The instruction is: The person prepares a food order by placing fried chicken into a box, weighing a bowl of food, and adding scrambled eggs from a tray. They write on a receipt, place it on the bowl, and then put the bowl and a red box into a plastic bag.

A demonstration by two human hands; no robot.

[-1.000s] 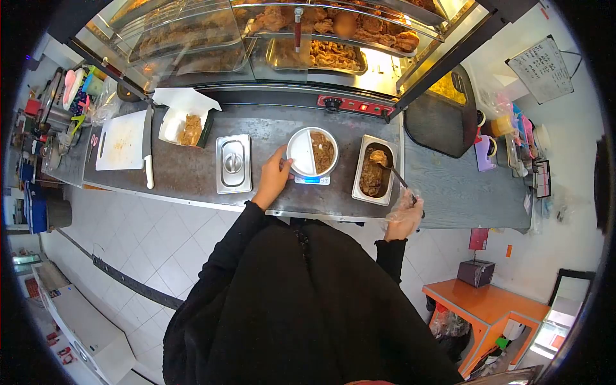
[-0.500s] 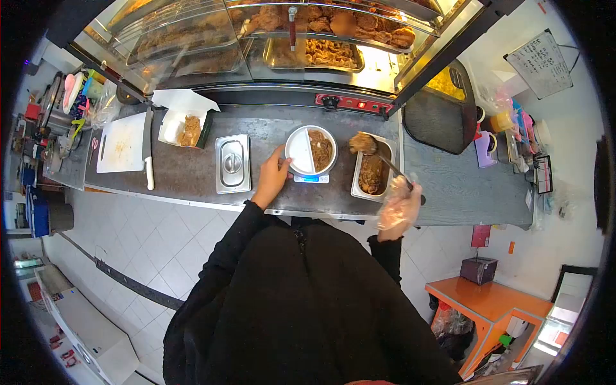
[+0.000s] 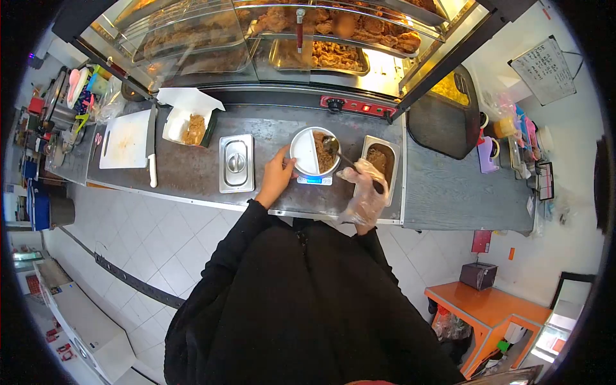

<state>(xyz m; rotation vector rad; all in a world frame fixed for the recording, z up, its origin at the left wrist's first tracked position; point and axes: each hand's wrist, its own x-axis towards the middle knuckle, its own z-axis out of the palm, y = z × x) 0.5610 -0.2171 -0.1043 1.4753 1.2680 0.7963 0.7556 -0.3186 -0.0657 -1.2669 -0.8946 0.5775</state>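
Note:
A round white divided bowl (image 3: 304, 153) rests on a small digital scale (image 3: 314, 181); brown shredded food fills its right half and the left half is bare white. My left hand (image 3: 276, 177) grips the bowl's left rim between thumb and fingers. In a clear plastic glove, my right hand (image 3: 367, 194) holds a spoon (image 3: 345, 158) by its dark handle, its head over the food in the bowl. Just right of the bowl is a steel food pan (image 3: 394, 160) holding the same brown food, partly hidden by the gloved hand.
Left of my left hand lies a lidded steel pan (image 3: 236, 168). Farther left are an open takeaway box (image 3: 174, 125) with food, a knife (image 3: 153, 163) and a white cutting board (image 3: 127, 144). A heated glass display (image 3: 282, 90) with fried food borders the counter's back.
My right hand has swung left from over the steel pan, bringing the loaded spoon to the bowl's right half. My left hand stays on the bowl. The view has shifted slightly.

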